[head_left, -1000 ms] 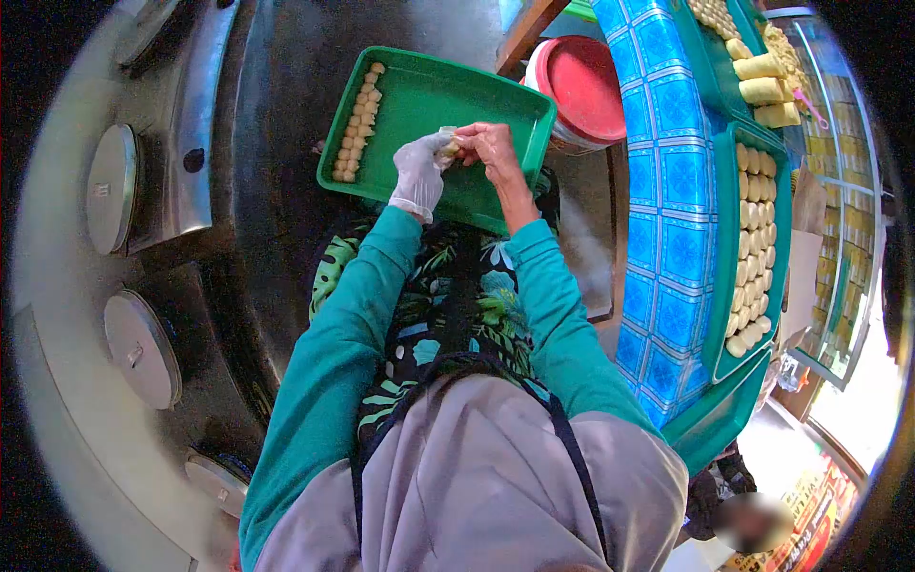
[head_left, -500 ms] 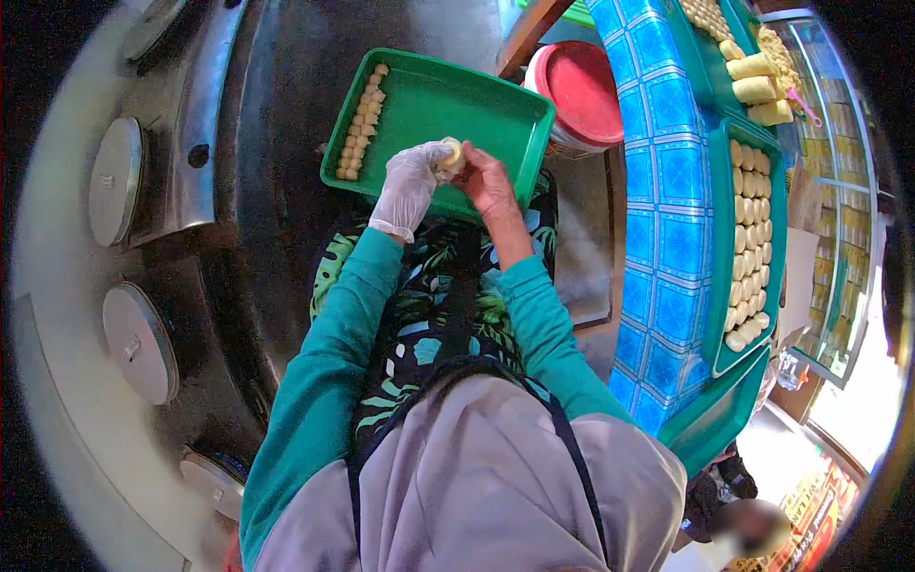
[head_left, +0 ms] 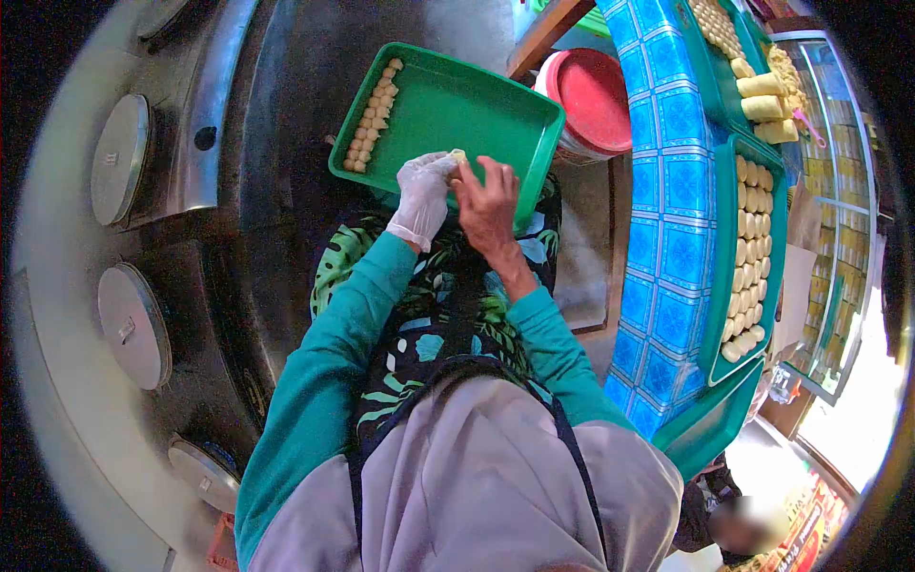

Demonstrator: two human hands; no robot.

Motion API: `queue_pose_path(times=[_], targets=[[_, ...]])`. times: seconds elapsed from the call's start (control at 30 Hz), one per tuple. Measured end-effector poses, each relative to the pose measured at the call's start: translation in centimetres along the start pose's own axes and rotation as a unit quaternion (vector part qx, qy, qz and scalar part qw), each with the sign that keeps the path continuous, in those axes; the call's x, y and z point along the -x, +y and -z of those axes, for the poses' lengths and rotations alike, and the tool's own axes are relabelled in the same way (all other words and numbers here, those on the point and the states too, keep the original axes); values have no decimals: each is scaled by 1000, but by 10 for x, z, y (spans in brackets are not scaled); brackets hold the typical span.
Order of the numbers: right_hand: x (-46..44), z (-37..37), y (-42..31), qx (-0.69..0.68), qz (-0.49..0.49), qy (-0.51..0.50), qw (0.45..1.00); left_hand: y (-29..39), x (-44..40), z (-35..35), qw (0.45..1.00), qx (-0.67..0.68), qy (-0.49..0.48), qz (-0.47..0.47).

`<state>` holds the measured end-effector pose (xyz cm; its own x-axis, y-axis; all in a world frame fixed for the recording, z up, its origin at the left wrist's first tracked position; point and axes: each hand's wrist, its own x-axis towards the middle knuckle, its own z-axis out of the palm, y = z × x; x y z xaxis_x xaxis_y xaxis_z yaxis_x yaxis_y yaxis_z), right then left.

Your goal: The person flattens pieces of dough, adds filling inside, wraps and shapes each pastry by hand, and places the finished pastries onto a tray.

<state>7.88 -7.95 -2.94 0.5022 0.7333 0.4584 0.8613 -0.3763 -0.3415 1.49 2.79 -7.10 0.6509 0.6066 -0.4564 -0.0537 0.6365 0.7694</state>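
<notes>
My left hand (head_left: 425, 195), in a whitish glove, is closed round a small pale dough piece (head_left: 458, 155) whose edge shows at its fingertips. Bare and close beside it, my right hand (head_left: 487, 205) has a finger against the dough piece while its other fingers are bent and apart. Both hands are over the near edge of a green tray (head_left: 457, 105). Along the tray's left side lie rows of small pale dough balls (head_left: 372, 119).
At the right, a table with a blue checked cloth (head_left: 655, 229) bears a tray of round dough pieces (head_left: 748, 248) and thick dough rolls (head_left: 762, 95). A red-lidded bucket (head_left: 589, 100) stands beside the green tray. Round metal lids (head_left: 133, 324) are at the left. Part of a person shows at lower right.
My right hand's fingers have spread and lifted from their pinch beside the dough piece. My left hand has turned slightly and still holds the piece. The view has shifted a little.
</notes>
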Motion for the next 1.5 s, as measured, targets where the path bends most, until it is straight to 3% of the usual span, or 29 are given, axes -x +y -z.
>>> queue_pose_path(times=[0.03, 0.1, 0.13, 0.17, 0.2, 0.23, 0.27, 0.37, 0.43, 0.5, 0.57, 0.7, 0.77, 0.8, 0.87, 0.9, 0.97, 1.0, 1.07, 1.2, 1.27, 1.5], targets=[[2, 4, 3, 0, 0, 0, 1000, 7, 8, -2, 999, -18, -36, 2], [7, 10, 9, -127, -72, 115, 983, 20, 22, -8, 997, 39, -67, 19], [8, 8, 8, -217, -188, 113, 951, 24, 27, -11, 990, 95, -99, 37], [8, 9, 11, -213, -192, 114, 951, 27, 30, -15, 989, 95, -102, 41], [6, 8, 17, -450, -342, 55, 823, 29, 31, -18, 982, 117, -123, 78], [5, 9, 21, -643, -458, -7, 614, 29, 33, -21, 973, 138, -144, 114], [7, 3, 22, -683, -455, 12, 572, 29, 34, -22, 972, 138, -148, 118], [12, 2, 29, -663, -433, -32, 610, 31, 38, -20, 986, 77, -122, 83], [10, 12, 26, -671, -425, -46, 606, 43, 42, -19, 988, -39, -125, 83], [11, 17, 26, -680, -416, -56, 601, 51, 42, -17, 985, -44, -145, 86], [16, 19, 30, -629, -356, -75, 687, 57, 43, -17, 975, -53, -194, 90], [15, 26, 35, -665, -396, -96, 625, 61, 45, -14, 960, -65, -258, 86], [14, 29, 33, -603, -392, -140, 680, 62, 44, -12, 948, -146, -277, 64], [13, 32, 30, -604, -392, -141, 680, 59, 42, -11, 948, -146, -276, 64], [15, 39, 25, -535, -315, -112, 776, 52, 40, -10, 953, -128, -263, 75], [17, 38, 25, -535, -315, -113, 775, 53, 42, -12, 953, -129, -262, 76], [21, 35, 28, -414, -164, -38, 894, 57, 46, -19, 973, -16, -183, 139], [21, 39, 26, -414, -166, -39, 894, 51, 45, -16, 973, -15, -182, 141], [17, 44, 24, -228, 17, -4, 973, 37, 37, -8, 968, 62, -192, 148], [24, 36, 16, -216, 13, 24, 976, 28, 36, -13, 980, 50, -141, 128], [31, 31, 10, -333, -133, 13, 933, 19, 32, -17, 985, 77, -91, 122], [34, 25, 5, -305, -123, 47, 943, 26, 47, -33, 985, 108, -81, 109]])
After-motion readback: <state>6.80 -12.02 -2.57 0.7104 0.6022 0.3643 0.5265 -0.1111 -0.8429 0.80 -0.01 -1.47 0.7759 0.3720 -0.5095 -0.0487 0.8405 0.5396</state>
